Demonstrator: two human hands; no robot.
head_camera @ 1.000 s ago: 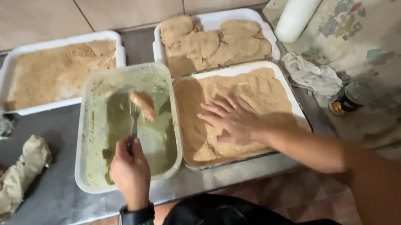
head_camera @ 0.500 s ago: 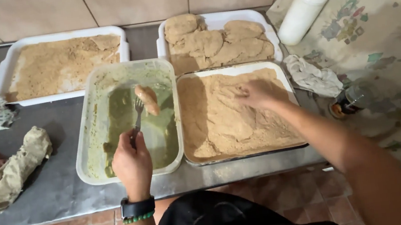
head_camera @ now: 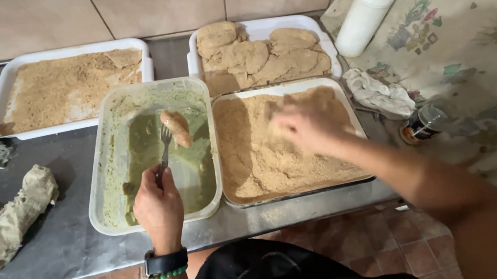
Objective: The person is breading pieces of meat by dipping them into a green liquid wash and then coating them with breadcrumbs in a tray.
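View from the head camera over a grey metal worktop (head_camera: pixel 74 238) against a tiled wall. Four shallow trays are standing on it in two rows: a white rectangular tray of loose breadcrumbs (head_camera: pixel 64 88) at the back left, a white tray stacked with breaded cutlets (head_camera: pixel 261 55) at the back right, a clear plastic tub of greenish egg wash (head_camera: pixel 149 159) at the front left, and a metal-rimmed tray of breadcrumbs (head_camera: pixel 286 148) at the front right, touching the tub. The left hand (head_camera: pixel 158 207), wearing a black wristwatch and a green bead bracelet, is closing its fingers around the handle of a metal fork (head_camera: pixel 163 151), whose tines are lifting one wet pale cutlet (head_camera: pixel 176 127) above the wash, inside the tub. The right hand (head_camera: pixel 306 127) is reaching over the front breadcrumb tray; it is blurred, so whether its fingers are spread or curled cannot be told, and it is showing nothing in its grasp. Three crumpled cloths are lying at the left edge, one of them crumb-caked (head_camera: pixel 14 219). At the right, on a patterned tablecloth (head_camera: pixel 466 43), are lying one white cylindrical shaker (head_camera: pixel 366 16), one white rag (head_camera: pixel 379 92) and one small dark glass jar (head_camera: pixel 422 124).
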